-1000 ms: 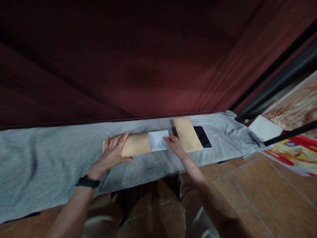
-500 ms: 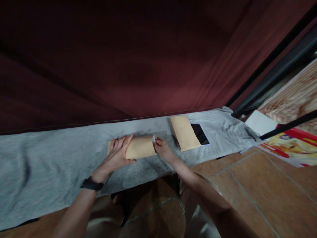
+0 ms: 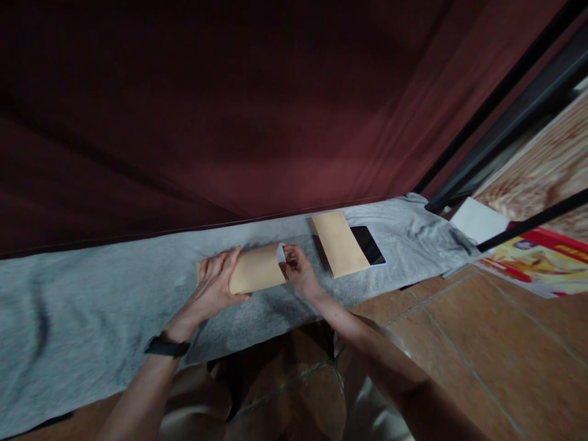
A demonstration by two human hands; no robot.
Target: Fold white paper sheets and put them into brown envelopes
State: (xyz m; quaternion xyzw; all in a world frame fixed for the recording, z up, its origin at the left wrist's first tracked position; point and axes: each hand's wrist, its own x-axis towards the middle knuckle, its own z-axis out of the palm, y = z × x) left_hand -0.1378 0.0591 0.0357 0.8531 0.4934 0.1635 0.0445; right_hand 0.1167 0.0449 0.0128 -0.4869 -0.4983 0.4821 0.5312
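Observation:
A tan paper envelope (image 3: 257, 268) lies lengthwise on the grey cloth, bowed upward, with a pale inner side showing at its right end. My left hand (image 3: 219, 280) grips it across the left part, thumb on the near edge and fingers over the far side. At the right end, my right hand (image 3: 298, 268) has its fingers curled at the envelope's mouth, pinching its edge; the fingertips are partly hidden. Just right of that hand lies a stack of tan envelopes (image 3: 342, 245). A dark-screened phone or tablet (image 3: 367, 245) sticks out from the stack's right side.
Grey cloth (image 3: 114, 300) covers the long narrow surface, with a dark red curtain (image 3: 275, 153) behind it. Black metal bars (image 3: 496, 104) stand at the right. A white flat piece (image 3: 478, 220) and a red-yellow printed box (image 3: 542, 260) lie beyond, near the tiled floor (image 3: 468, 331).
The envelope's right end has opened wider, showing more of the pale inside. My right hand's fingers have shifted slightly up at that mouth. My left hand keeps its hold.

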